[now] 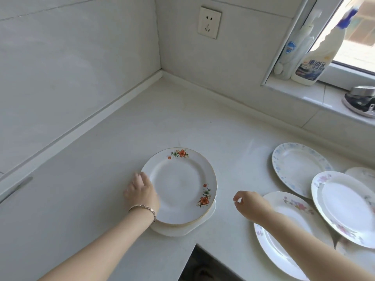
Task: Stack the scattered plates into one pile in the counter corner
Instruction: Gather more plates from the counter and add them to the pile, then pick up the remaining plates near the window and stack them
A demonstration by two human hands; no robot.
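A small pile of white plates sits near the counter's front edge; its top plate (180,185) has orange flowers and a gold rim. My left hand (141,191) rests against the pile's left rim, fingers curled on the edge. My right hand (250,203) hovers empty to the right of the pile, fingers loosely apart, above a pink-flowered plate (292,218). Further right lie a blue-patterned plate (298,165) and another pink-flowered plate (345,205), which overlaps its neighbours. A further plate's edge (363,175) peeks out behind.
The counter corner (162,78) lies at the back, where two tiled walls meet. A wall socket (209,22) is above it. Cleaner bottles (312,59) and a metal object (361,100) stand on the window sill. A dark gap (203,264) opens below the counter edge.
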